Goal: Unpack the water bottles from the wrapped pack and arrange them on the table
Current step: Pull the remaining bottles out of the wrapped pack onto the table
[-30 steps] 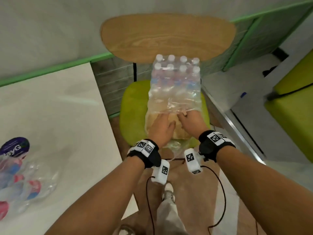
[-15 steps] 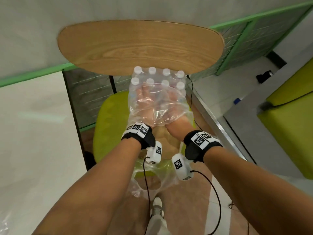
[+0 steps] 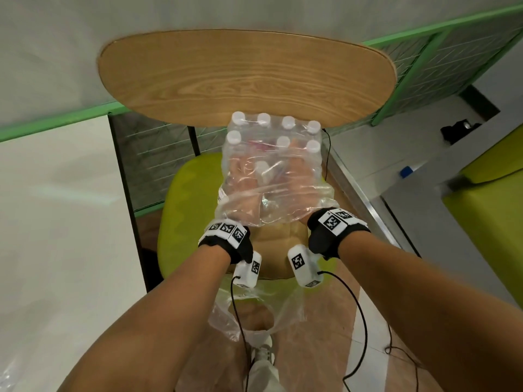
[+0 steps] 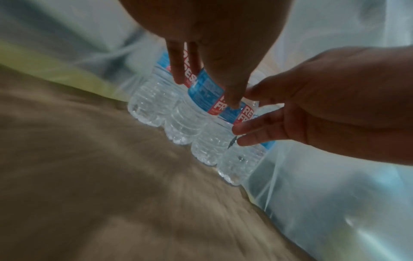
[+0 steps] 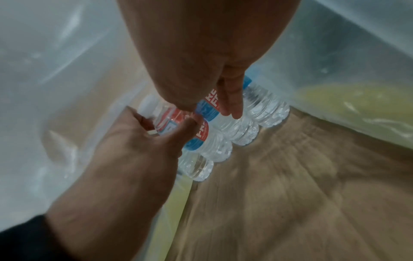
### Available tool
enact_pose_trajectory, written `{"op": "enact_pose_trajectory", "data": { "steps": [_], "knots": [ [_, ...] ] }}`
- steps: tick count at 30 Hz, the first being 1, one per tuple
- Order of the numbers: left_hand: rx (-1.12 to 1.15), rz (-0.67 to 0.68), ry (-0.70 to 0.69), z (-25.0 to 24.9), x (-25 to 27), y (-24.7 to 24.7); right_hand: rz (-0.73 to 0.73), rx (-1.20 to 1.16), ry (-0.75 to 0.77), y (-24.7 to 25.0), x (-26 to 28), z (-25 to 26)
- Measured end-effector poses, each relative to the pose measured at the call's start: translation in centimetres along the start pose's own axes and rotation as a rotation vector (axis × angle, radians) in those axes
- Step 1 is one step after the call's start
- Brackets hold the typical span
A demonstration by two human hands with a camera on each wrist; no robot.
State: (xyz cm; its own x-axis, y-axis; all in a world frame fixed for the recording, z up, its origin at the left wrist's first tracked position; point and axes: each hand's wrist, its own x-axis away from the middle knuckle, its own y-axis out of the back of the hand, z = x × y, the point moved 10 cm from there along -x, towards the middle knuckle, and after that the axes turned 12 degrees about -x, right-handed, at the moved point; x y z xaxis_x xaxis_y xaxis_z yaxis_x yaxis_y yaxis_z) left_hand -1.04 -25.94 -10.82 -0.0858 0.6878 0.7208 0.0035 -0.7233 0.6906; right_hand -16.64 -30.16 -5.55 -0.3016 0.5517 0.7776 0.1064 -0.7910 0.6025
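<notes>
The wrapped pack of water bottles (image 3: 271, 131) stands on a chair, its clear wrap (image 3: 283, 205) torn open at my side. Both hands are inside the wrap. My left hand (image 3: 240, 179) grips one bottle (image 5: 170, 121) round its label between thumb and fingers; in the head view this bottle (image 3: 263, 171) leans out of the front row. My right hand (image 3: 300, 171) has thumb and fingers round the neighbouring bottle (image 5: 208, 106). In the left wrist view my left hand (image 4: 205, 91) reaches down onto the row of blue-and-red labelled bottles (image 4: 201, 123), with my right hand (image 4: 312, 106) alongside.
The chair has a green frame (image 3: 184, 222), a wooden seat (image 3: 277, 244) and a wooden backrest (image 3: 246, 77). A white table (image 3: 56, 222) lies to the left. Loose torn plastic (image 3: 254, 315) hangs off the chair's front. Wrist-camera cables (image 3: 365, 335) dangle below. Another green seat (image 3: 495, 193) stands right.
My hands moved from the wrap's open edge deep inside, up to the front row of bottles. One front bottle has tipped out of line. The view has come closer.
</notes>
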Motion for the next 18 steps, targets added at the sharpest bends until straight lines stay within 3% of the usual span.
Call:
{"op": "enact_pose_trajectory", "data": {
  "steps": [1,3,7,12,15,18],
  "knots": [
    [0.039,0.063,0.045,0.4,0.0,-1.8,-0.001,0.029,-0.002,0.0,0.0,0.1],
    [0.028,0.039,0.077,1.4,0.5,-3.3,0.004,0.042,-0.002,0.2,-0.4,0.5],
    [0.079,-0.018,0.003,0.3,0.4,-4.0,-0.006,-0.042,-0.014,0.7,-3.1,1.4],
    [0.137,0.069,-0.039,0.2,-0.7,-7.2,-0.134,0.096,0.061,3.7,-2.0,5.2],
    [-0.010,0.034,-0.099,0.2,0.2,-7.0,-0.194,0.097,0.083,4.0,-1.8,5.3],
    [0.051,-0.076,-0.077,-0.1,0.8,-6.2,-0.140,0.028,0.094,2.3,-0.5,5.4]
  ]
}}
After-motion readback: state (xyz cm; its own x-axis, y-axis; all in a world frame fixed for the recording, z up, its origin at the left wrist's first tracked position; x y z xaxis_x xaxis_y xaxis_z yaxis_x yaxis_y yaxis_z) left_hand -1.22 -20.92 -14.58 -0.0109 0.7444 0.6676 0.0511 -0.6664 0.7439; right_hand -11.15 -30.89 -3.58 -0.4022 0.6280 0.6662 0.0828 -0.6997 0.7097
